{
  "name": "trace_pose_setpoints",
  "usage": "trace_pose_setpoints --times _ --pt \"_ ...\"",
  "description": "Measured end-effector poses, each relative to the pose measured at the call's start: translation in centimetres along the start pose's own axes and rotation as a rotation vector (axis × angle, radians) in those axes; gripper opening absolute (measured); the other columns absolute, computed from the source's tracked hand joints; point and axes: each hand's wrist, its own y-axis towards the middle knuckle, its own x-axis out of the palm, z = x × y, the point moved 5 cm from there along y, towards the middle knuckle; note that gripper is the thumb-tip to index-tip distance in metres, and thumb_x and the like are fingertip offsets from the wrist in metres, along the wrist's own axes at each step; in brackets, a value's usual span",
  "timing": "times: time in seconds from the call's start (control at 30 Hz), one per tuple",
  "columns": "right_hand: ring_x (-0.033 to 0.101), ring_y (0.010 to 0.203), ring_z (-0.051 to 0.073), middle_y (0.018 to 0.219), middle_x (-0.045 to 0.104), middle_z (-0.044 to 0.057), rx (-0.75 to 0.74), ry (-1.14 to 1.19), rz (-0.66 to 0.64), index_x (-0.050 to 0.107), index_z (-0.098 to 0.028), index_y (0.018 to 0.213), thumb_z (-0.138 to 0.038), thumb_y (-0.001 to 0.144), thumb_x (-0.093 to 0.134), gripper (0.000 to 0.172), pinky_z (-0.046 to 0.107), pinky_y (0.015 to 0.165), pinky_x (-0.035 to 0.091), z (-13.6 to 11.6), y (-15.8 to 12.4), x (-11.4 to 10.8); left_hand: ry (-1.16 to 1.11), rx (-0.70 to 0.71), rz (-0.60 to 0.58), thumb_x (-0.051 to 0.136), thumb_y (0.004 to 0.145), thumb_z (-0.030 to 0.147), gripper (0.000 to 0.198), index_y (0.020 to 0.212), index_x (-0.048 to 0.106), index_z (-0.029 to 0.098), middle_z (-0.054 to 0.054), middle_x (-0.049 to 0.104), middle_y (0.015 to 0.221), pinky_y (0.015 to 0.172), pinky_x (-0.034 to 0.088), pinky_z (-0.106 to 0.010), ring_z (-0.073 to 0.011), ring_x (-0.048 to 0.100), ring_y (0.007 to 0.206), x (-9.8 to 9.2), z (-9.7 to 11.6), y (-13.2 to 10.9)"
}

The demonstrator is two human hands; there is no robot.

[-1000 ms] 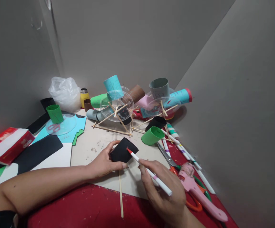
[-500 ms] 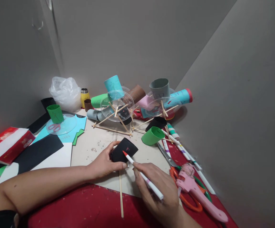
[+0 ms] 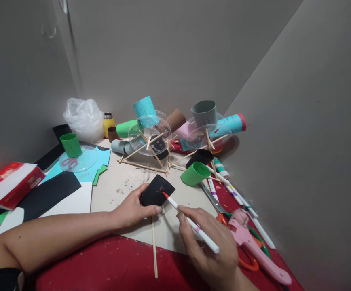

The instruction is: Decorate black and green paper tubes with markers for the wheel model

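My left hand [image 3: 136, 206] grips a black paper tube [image 3: 153, 195] by its left side and lower edge. Small reddish marks show on the tube's dark face. My right hand [image 3: 210, 242] is closed around a white marker [image 3: 190, 222], whose red tip rests at or very near the tube's surface, right of the marks. Thin wooden sticks [image 3: 154, 250] lie below the tube, pointing toward me. A green paper ring [image 3: 195, 173] and an orange-handled pair of scissors [image 3: 248, 262] are to the right of the tube.
Behind stand two stick frames [image 3: 143, 165] with clear plastic discs and coloured paper tubes. A pink glue gun [image 3: 254, 250] and several markers lie at the right. Left are a red-and-white box [image 3: 11, 184], coloured paper sheets [image 3: 51, 194] and a plastic bag [image 3: 83, 119].
My right hand and the marker have moved slightly right, and the tip now sits further right on the tube. The tube has shifted a little left in my left hand.
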Motion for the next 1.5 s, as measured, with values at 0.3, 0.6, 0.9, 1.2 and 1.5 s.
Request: trace_pose_setpoints --times 0.3,0.6,0.9,1.2,1.5 --pt "0.071 0.069 0.016 0.082 0.073 0.006 0.001 0.003 -0.013 0.062 -0.018 0.111 -0.001 0.090 0.059 0.026 0.027 0.061 0.055 -0.1 0.0 0.2 0.013 -0.009 0.003 0.085 0.071 0.035 0.060 0.121 0.059 0.016 -0.002 0.062 0.093 0.070 0.042 -0.026 -0.0145 0.054 0.079 0.0 -0.2 -0.1" --pt "0.073 0.072 0.017 0.086 0.076 0.007 -0.031 0.159 -0.120 0.063 -0.018 0.116 -0.002 0.090 0.058 0.031 0.028 0.065 0.059 -0.6 -0.3 1.7 0.008 0.011 0.017 0.084 0.070 0.029 0.053 0.115 0.060 0.016 -0.001 0.065 0.095 0.078 0.042 -0.028 -0.0168 0.057 0.086 0.0 -0.2 0.0" --pt "0.070 0.067 0.016 0.080 0.073 0.006 0.007 0.114 -0.040 0.065 -0.018 0.111 0.000 0.088 0.058 0.030 0.028 0.061 0.057 0.0 0.0 0.3 -0.028 -0.014 0.018 0.087 0.067 0.032 0.060 0.118 0.059 0.017 -0.001 0.066 0.096 0.079 0.044 -0.029 -0.0176 0.059 0.086 0.0 -0.2 0.0" --pt "0.071 0.068 0.016 0.080 0.073 0.005 -0.013 0.055 -0.035 0.064 -0.017 0.108 0.000 0.089 0.058 0.027 0.027 0.061 0.056 0.0 0.0 0.4 -0.034 -0.028 -0.006 0.087 0.068 0.030 0.064 0.123 0.055 0.017 -0.001 0.063 0.097 0.077 0.044 -0.028 -0.0155 0.057 0.084 -0.1 -0.2 -0.1" --pt "0.071 0.069 0.016 0.081 0.073 0.005 -0.011 0.039 -0.024 0.064 -0.018 0.109 -0.001 0.090 0.059 0.026 0.028 0.062 0.057 0.0 0.2 0.4 -0.062 -0.032 -0.043 0.084 0.065 0.021 0.061 0.117 0.053 0.019 0.001 0.060 0.091 0.075 0.041 -0.028 -0.0150 0.056 0.081 0.2 -0.4 0.0"
